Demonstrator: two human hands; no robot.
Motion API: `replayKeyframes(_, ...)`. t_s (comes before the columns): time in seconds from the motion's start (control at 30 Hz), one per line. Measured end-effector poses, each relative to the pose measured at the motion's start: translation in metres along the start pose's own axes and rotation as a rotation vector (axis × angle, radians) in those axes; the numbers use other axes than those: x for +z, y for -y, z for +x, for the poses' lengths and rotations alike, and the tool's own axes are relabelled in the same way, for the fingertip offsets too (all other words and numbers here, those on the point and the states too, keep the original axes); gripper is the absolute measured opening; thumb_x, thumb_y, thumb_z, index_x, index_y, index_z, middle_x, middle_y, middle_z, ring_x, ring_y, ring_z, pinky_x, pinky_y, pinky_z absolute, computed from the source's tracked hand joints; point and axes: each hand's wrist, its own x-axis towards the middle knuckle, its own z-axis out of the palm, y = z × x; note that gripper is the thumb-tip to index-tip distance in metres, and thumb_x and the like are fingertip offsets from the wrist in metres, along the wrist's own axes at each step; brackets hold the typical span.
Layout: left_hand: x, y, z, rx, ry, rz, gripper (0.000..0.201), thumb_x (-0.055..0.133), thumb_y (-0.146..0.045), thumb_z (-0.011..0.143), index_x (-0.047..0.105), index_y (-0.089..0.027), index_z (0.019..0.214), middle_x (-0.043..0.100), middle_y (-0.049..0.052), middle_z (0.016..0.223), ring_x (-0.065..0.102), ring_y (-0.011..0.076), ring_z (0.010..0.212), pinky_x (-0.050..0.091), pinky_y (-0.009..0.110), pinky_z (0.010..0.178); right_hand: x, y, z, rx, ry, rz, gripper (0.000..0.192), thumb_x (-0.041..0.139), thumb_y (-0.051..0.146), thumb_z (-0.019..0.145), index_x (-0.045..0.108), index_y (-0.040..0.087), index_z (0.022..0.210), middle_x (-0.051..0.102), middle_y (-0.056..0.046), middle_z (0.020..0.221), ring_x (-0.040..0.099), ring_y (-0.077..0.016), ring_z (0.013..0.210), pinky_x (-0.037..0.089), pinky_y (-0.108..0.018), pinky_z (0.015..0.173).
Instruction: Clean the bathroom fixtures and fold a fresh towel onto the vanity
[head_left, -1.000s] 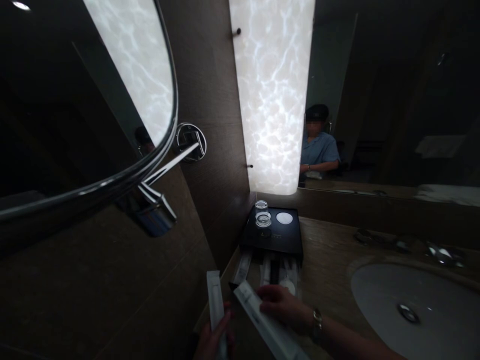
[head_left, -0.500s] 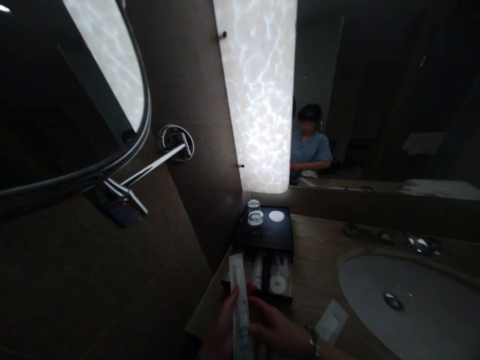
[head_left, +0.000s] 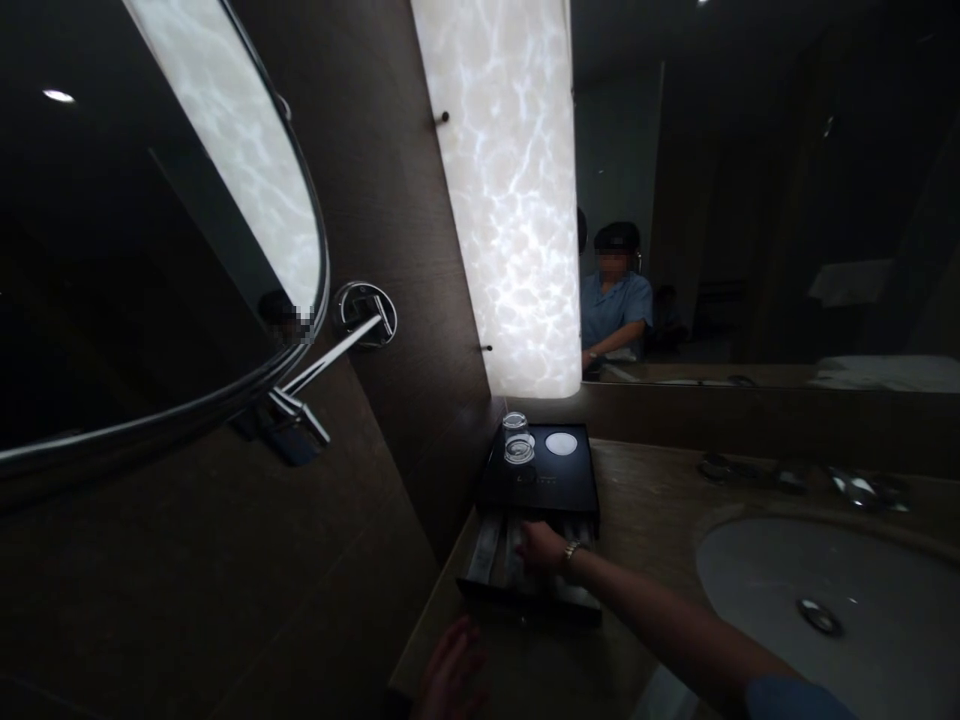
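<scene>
My right hand (head_left: pixel 541 548) reaches into the pulled-out drawer (head_left: pixel 525 604) of a black box (head_left: pixel 536 490). Its fingers are bent together over the middle of the drawer, and what they grip, if anything, cannot be made out. A slim whitish packet (head_left: pixel 486 550) lies along the drawer's left side. Beside my fingertips is another pale packet (head_left: pixel 515 560), partly covered. The drawer's right side is mostly hidden by my wrist. Below the drawer's front, my left hand (head_left: pixel 454 668) hangs with its fingers apart and nothing in them, somewhat blurred.
An upturned glass (head_left: pixel 517 440) and a white round coaster (head_left: pixel 561 443) are on the box. A sink (head_left: pixel 772 560) lies right, with a flat white packet (head_left: pixel 664 695) near my forearm. A round mirror (head_left: pixel 300 340) juts from the left wall.
The long white packet has left my hands, and a similar one now lies in the drawer's left side. My right hand has moved forward into the drawer; my left has drawn back and opened.
</scene>
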Motion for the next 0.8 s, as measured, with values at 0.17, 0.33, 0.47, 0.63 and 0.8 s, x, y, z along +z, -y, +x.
replayKeyframes(0.17, -0.005, 0.010, 0.004, 0.001, 0.023, 0.016, 0.073, 0.079, -0.042, 0.057, 0.053, -0.018, 0.120, 0.052, 0.018, 0.145, 0.056, 0.0343, 0.123, 0.051, 0.037, 0.078, 0.003, 0.006, 0.000, -0.149, 0.057, -0.482, 0.033, 0.059, 0.002, 0.083, 0.072, 0.014, 0.111, 0.072, -0.021, 0.118, 0.063, -0.0402, 0.122, 0.048, -0.055, 0.102)
replayKeyframes(0.33, 0.016, 0.035, 0.027, -0.037, 0.027, -0.039, 0.070, 0.081, -0.037, 0.052, 0.057, -0.016, 0.114, 0.064, 0.018, 0.128, 0.066, 0.0298, 0.101, 0.053, 0.037, 0.077, 0.019, 0.021, -0.007, -0.223, 0.129, -0.694, 0.027, 0.059, 0.005, 0.085, 0.076, 0.008, 0.106, 0.074, -0.025, 0.111, 0.069, -0.0405, 0.111, 0.056, -0.050, 0.091)
replayKeyframes(0.47, 0.042, 0.040, 0.035, -0.071, 0.114, -0.087, 0.050, 0.081, -0.023, 0.059, 0.061, -0.016, 0.105, 0.072, 0.016, 0.110, 0.070, 0.0297, 0.093, 0.056, 0.039, 0.080, 0.019, 0.024, -0.033, -0.268, 0.053, -0.721, 0.033, 0.058, 0.011, 0.087, 0.072, 0.014, 0.117, 0.075, -0.020, 0.112, 0.071, -0.0372, 0.108, 0.058, -0.046, 0.088)
replayKeyframes(0.63, 0.069, 0.025, 0.040, -0.093, 0.248, -0.119, 0.012, 0.059, -0.006, 0.084, 0.069, -0.009, 0.077, 0.074, 0.014, 0.080, 0.072, 0.0239, 0.076, 0.057, 0.031, 0.068, 0.020, -0.010, -0.109, -0.398, -0.030, -0.469, 0.022, 0.060, 0.027, 0.091, 0.075, 0.023, 0.107, 0.077, -0.007, 0.101, 0.073, -0.0221, 0.091, 0.055, -0.028, 0.081)
replayKeyframes(0.8, 0.106, -0.010, 0.069, -0.135, 0.187, -0.008, 0.027, 0.048, 0.007, 0.087, 0.059, -0.010, 0.070, 0.073, 0.013, 0.075, 0.073, 0.0210, 0.072, 0.061, 0.033, 0.073, 0.015, -0.077, -0.204, -0.209, -0.246, -0.145, 0.028, 0.052, 0.016, 0.089, 0.077, 0.024, 0.101, 0.078, -0.005, 0.097, 0.069, -0.0163, 0.090, 0.051, -0.023, 0.085)
